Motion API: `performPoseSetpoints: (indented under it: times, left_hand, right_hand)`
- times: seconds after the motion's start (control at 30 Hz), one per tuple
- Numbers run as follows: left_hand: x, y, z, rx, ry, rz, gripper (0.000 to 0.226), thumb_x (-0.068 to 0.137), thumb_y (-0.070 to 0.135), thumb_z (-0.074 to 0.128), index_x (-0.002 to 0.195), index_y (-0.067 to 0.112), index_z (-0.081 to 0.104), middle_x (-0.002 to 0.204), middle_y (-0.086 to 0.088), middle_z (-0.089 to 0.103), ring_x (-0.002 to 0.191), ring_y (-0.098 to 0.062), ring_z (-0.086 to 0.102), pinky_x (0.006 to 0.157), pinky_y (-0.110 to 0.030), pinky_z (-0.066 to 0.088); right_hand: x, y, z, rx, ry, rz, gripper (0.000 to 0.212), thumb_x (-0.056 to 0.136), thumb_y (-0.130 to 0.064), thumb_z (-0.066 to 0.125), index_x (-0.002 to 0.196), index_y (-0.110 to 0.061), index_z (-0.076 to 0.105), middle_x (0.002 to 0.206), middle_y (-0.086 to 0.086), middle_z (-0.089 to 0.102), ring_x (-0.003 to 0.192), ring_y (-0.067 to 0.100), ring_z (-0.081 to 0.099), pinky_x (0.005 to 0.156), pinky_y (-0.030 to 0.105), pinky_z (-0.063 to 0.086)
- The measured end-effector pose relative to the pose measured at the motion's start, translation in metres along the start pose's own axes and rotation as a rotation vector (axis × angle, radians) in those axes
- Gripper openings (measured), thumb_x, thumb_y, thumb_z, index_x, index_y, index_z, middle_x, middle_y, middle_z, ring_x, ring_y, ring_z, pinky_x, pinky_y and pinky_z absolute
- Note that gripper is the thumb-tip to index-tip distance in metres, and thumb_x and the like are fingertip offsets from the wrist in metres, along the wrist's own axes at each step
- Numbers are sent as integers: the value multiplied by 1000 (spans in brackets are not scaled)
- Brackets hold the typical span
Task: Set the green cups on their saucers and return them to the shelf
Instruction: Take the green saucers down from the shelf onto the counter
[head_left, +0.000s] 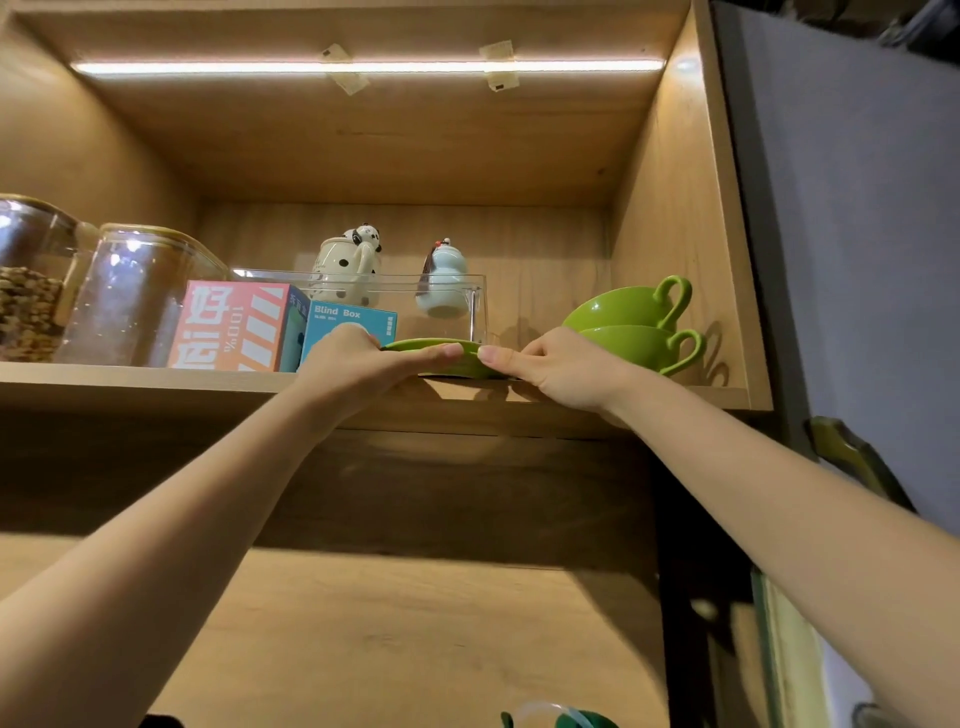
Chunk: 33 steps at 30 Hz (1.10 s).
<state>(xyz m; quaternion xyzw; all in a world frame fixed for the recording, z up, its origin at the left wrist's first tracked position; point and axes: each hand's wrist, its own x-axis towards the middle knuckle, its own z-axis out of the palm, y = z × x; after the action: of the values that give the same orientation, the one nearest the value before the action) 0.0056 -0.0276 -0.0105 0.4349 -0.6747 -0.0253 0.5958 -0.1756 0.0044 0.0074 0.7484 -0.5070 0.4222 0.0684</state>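
Saucers (441, 356) sit pinched between left hand (358, 371) at nine o'clock and right hand (558, 369) at three; both grips closed, count unclear.

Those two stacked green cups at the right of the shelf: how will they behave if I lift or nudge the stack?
The stacked green cups look glazed, so probably rigid, slippery and breakable. The upper one sits tilted in the lower, so a nudge may well rock or slide it off. Their handles stick out to the right, towards the cabinet wall, and could catch there.
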Motion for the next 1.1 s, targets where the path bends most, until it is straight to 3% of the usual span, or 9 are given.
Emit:
performPoseSetpoints:
  times: [0.17, 0.3, 0.37, 0.43, 0.57, 0.67, 0.77, 0.93, 1.1]
  left_hand:
    - [-10, 11, -8, -169, 0, -77, 79, 35, 67, 65, 78, 0, 62, 79, -10, 54, 67, -12, 44, 57, -22, 33]
    - [-18, 26, -20, -263, -5, -115, 56, 47, 55, 74, 77, 12, 55, 83, -2, 54, 71, -8, 46, 58, -18, 36]
    - [-22, 33, -26, -314, -11, -104, 56, 52, 50, 76, 86, 11, 56, 89, -2, 54, 82, -13, 51, 64, -21, 37]
    - [-27, 41, -32, -369, -10, -125, 64, 54, 47, 77, 100, 8, 56, 100, -4, 54, 93, -15, 49, 71, -28, 35]
    - [-46, 59, -48, -435, 9, -103, 56, 58, 44, 78, 95, 7, 60, 94, -5, 60, 72, -6, 52, 50, -23, 31]
    - [-67, 67, -55, -469, 10, -62, 52, 53, 41, 80, 88, 7, 63, 83, -3, 62, 68, -5, 56, 51, -21, 44]
    - [-90, 65, -56, -468, -5, -97, 68, 30, 51, 86, 78, 10, 63, 90, -10, 69, 82, -15, 65, 77, -27, 55]
    - [-143, 56, -51, -391, -3, -94, 90, 28, 61, 82, 92, -1, 68, 91, -17, 71, 83, -25, 66, 77, -36, 53]
    - [-204, 35, -37, -325, 4, -27, 100, 48, 44, 81, 129, 0, 45, 116, -10, 64, 96, -8, 54, 75, -12, 44]
  right_hand:
    - [-10, -3, -2, 153, 69, -4, 52, 78, -53, 60, 74, -2, 61, 70, 9, 37, 69, 21, 39, 62, 25, 33]
    - [-21, -14, -8, 277, 138, 2, 50, 76, -48, 64, 71, 2, 60, 63, 12, 38, 56, 15, 34, 38, 6, 31]
    - [-25, -19, -14, 330, 166, 4, 62, 75, -47, 66, 94, 12, 66, 91, 26, 64, 71, 21, 54, 61, 16, 46]
    - [-35, -28, -21, 365, 217, 42, 63, 73, -46, 68, 102, 9, 65, 116, 27, 62, 99, 27, 59, 84, 32, 48]
    - [-56, -47, -33, 452, 263, 132, 57, 66, -49, 72, 95, -1, 67, 109, 13, 67, 99, 21, 57, 65, 26, 41]
    - [-76, -55, -38, 494, 273, 188, 56, 62, -51, 75, 95, -6, 65, 105, 8, 67, 101, 21, 57, 57, 24, 36]
    - [-101, -56, -39, 543, 260, 245, 61, 57, -46, 79, 100, -7, 63, 107, 6, 66, 106, 23, 58, 74, 31, 43]
    - [-149, -44, -23, 674, 203, 300, 88, 31, -43, 85, 110, -10, 65, 113, 6, 66, 110, 23, 56, 88, 36, 42]
    - [-201, -23, 4, 837, 158, 326, 36, 66, -32, 74, 94, -11, 72, 95, 6, 73, 95, 18, 66, 87, 29, 49]
